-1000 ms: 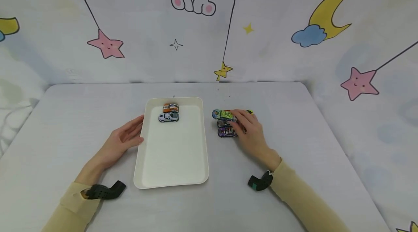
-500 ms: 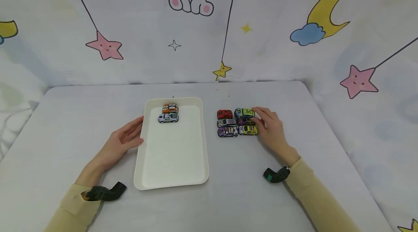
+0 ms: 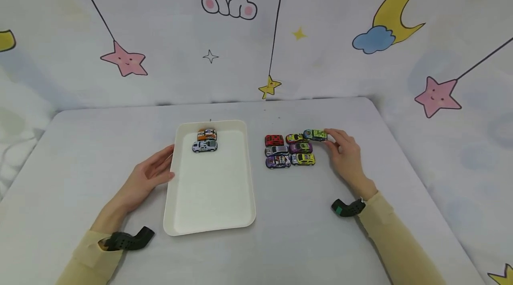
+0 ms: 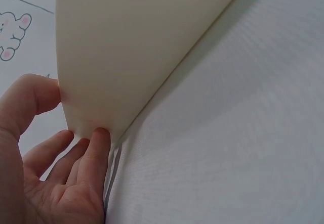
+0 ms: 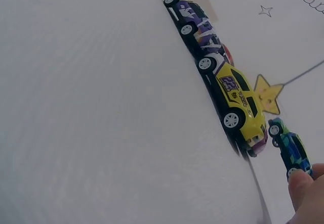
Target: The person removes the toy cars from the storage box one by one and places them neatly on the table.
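My right hand (image 3: 348, 156) pinches the rear end of a green-and-blue toy car (image 3: 315, 135) between thumb and fingertips, at the back right of a cluster of toy cars. In the right wrist view this green-and-blue car (image 5: 292, 147) is tilted, apart from the yellow toy car (image 5: 238, 100). My left hand (image 3: 140, 182) rests its fingertips and thumb against the left side of a white tray (image 3: 212, 227). In the left wrist view, fingertips (image 4: 101, 132) touch the tray's outer wall (image 4: 116, 57). Inside the tray, an orange car (image 3: 207, 134) and a white car (image 3: 205, 146) sit at the back.
Right of the tray stand a red car (image 3: 274, 140), a silver-striped car (image 3: 276, 150) and a purple car (image 3: 278, 161). Beside them are a yellow-and-red car (image 3: 294, 138), a purple-green car (image 3: 301, 148) and a yellow car (image 3: 303, 159). A patterned cloth wall (image 3: 172, 35) rises behind the table.
My right hand has carried the green-and-blue car rightward across the cluster to its back right, uncovering the cars beneath. My left hand has stayed at the tray. The head view has shifted slightly.
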Demonstrator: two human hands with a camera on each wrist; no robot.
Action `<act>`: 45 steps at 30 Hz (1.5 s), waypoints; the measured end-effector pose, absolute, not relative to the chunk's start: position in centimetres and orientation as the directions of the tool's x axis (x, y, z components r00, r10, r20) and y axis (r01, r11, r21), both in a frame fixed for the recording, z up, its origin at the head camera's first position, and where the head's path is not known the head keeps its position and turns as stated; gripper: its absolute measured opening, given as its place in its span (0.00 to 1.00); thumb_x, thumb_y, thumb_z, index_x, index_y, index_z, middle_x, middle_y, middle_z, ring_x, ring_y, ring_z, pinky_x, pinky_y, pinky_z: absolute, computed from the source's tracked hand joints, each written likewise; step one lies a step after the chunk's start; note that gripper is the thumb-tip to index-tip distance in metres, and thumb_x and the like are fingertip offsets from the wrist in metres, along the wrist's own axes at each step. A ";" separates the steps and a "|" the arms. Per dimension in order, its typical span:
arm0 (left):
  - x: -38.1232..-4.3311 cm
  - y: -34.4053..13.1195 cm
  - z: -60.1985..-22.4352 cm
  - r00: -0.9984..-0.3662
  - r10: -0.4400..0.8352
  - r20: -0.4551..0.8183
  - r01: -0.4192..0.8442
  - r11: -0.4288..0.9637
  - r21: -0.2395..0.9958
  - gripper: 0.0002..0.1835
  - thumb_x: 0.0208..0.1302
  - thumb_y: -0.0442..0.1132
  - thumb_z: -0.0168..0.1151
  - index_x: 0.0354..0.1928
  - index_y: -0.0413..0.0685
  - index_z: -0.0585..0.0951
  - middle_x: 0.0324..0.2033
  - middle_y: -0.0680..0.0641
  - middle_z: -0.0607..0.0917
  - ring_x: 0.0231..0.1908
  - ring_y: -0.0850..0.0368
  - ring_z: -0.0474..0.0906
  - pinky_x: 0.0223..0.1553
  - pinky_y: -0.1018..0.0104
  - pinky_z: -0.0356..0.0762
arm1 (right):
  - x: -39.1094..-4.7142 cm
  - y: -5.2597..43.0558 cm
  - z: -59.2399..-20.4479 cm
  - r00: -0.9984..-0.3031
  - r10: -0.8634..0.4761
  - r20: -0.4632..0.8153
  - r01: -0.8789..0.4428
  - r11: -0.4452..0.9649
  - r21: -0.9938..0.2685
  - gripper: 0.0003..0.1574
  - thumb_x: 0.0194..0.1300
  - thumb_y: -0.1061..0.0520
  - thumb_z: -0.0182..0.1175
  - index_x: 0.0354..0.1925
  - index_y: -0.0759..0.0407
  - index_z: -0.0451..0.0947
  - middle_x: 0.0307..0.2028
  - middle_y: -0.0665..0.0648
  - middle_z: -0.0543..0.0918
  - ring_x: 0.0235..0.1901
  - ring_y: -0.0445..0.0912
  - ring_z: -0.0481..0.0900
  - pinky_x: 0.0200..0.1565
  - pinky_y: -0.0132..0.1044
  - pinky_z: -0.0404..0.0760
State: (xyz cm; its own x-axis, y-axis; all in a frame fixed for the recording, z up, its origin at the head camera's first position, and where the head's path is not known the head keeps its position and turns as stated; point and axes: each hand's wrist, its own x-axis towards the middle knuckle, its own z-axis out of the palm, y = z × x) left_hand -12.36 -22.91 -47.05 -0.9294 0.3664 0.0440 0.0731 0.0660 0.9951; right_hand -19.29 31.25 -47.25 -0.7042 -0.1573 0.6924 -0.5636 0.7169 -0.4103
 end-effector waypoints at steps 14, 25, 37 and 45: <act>-12.3 -23.2 -46.9 -0.930 0.366 0.033 0.080 0.115 0.990 0.38 0.71 0.28 0.58 0.79 0.44 0.53 0.78 0.38 0.53 0.72 0.72 0.59 0.64 0.82 0.67 | -19.1 31.5 -47.5 -0.796 -0.016 0.605 -0.378 0.793 -0.477 0.19 0.59 0.71 0.67 0.51 0.65 0.83 0.44 0.64 0.86 0.24 0.48 0.68 0.31 0.37 0.58; -12.1 -23.3 -46.8 -0.930 0.365 0.043 0.081 0.089 0.993 0.39 0.71 0.27 0.57 0.78 0.42 0.53 0.78 0.38 0.52 0.73 0.70 0.58 0.64 0.82 0.67 | -19.0 31.2 -47.4 -0.867 -0.059 0.495 -0.317 0.832 -0.455 0.21 0.65 0.71 0.62 0.56 0.64 0.80 0.48 0.65 0.84 0.27 0.53 0.72 0.37 0.47 0.68; -12.1 -23.1 -47.1 -0.931 0.361 0.058 0.086 0.062 0.994 0.38 0.70 0.25 0.57 0.78 0.41 0.54 0.78 0.36 0.52 0.72 0.69 0.59 0.65 0.81 0.67 | -19.1 31.2 -47.1 -0.869 -0.096 0.486 -0.335 0.836 -0.434 0.23 0.65 0.74 0.60 0.58 0.64 0.79 0.51 0.66 0.81 0.35 0.58 0.78 0.38 0.46 0.68; -12.1 -23.0 -47.1 -0.930 0.363 0.053 0.082 0.065 0.994 0.38 0.70 0.26 0.57 0.78 0.40 0.53 0.77 0.36 0.52 0.72 0.69 0.59 0.64 0.81 0.67 | -19.1 31.4 -47.4 -0.879 -0.088 0.469 -0.322 0.835 -0.445 0.24 0.66 0.74 0.57 0.59 0.64 0.79 0.53 0.66 0.80 0.37 0.59 0.77 0.38 0.45 0.67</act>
